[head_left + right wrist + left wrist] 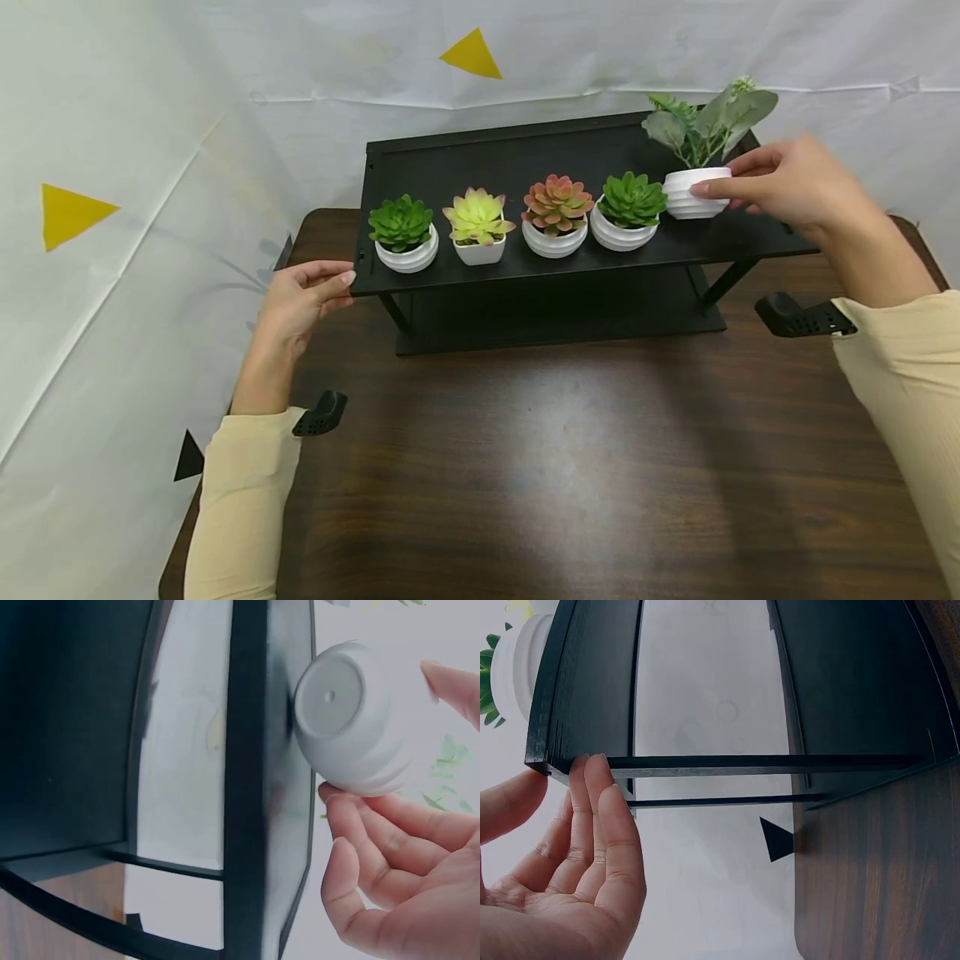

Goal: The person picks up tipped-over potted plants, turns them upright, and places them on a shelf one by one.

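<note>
My right hand (802, 183) grips a white ribbed pot (697, 193) with a leafy green plant (712, 125), thumb in front and fingers on the far side. Its round underside shows in the right wrist view, tipped close beside the top board. My left hand (296, 304) pinches the left front corner of a black two-tier shelf (450, 158), thumb at the edge and fingers beneath. Along the top board stand a green succulent (401, 223), a yellow succulent (478, 218), a reddish succulent (557, 205) and another green succulent (632, 200), in white pots.
The shelf's lower board (555, 312) rests on a dark brown wooden table (570, 450). White sheeting (570, 50) hangs behind and on the left, with yellow triangles (474, 55) on it. Slanted black legs join the two boards.
</note>
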